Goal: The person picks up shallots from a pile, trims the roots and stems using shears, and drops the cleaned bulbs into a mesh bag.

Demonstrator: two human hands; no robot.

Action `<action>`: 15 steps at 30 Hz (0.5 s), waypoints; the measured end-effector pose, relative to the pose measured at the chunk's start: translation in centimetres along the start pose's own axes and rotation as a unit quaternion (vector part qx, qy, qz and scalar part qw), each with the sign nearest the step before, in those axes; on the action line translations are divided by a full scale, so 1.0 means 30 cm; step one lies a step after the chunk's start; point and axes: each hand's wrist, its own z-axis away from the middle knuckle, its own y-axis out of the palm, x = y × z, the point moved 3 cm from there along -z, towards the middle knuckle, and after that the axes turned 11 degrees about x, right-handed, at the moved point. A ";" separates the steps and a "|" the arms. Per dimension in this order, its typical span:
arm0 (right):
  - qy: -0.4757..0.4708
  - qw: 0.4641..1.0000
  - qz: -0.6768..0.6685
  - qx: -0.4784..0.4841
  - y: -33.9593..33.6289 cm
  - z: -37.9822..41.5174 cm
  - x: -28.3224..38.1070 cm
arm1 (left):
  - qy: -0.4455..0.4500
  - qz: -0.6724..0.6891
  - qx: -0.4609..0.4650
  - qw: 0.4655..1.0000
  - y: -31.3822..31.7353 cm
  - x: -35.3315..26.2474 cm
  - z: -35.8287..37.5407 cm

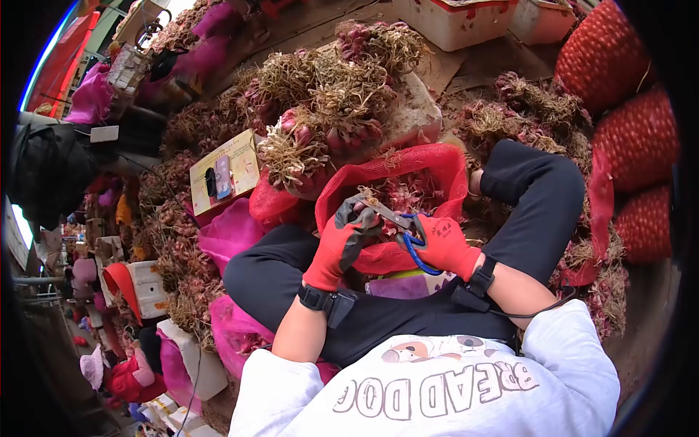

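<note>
Red and black gloves cover both hands. My left hand (349, 237) is closed round a small shallot or onion bulb, with its dry top by the scissor blades. In my right hand (437, 242) are scissors (390, 214) with blue handles, their blades pointing up and left toward my left hand. Both hands are over the near rim of a red mesh bag (453, 171), which stands open between my legs and holds loose reddish bulbs (411, 191). Bunches of bulbs with dry stalks (349, 95) are heaped just beyond the bag.
A cardboard box (244, 162) with a phone (223, 177) on it is at the left. Filled red mesh sacks (632, 138) are stacked at the right. White foam boxes (455, 22) stand at the top. Pink mesh bags (231, 237) lie beside my leg. A person (131, 375) is at lower left.
</note>
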 end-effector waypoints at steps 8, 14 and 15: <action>0.035 0.988 -0.146 0.034 -0.021 -0.012 -0.008 | 0.001 -0.025 -0.012 1.000 0.008 -0.011 -0.018; 0.000 0.998 -0.064 0.010 -0.103 0.004 0.060 | 0.170 0.083 -0.005 0.982 -0.084 0.039 -0.036; -0.023 0.998 -0.061 -0.003 -0.106 0.009 0.078 | 0.180 0.070 -0.025 0.981 -0.084 0.030 -0.037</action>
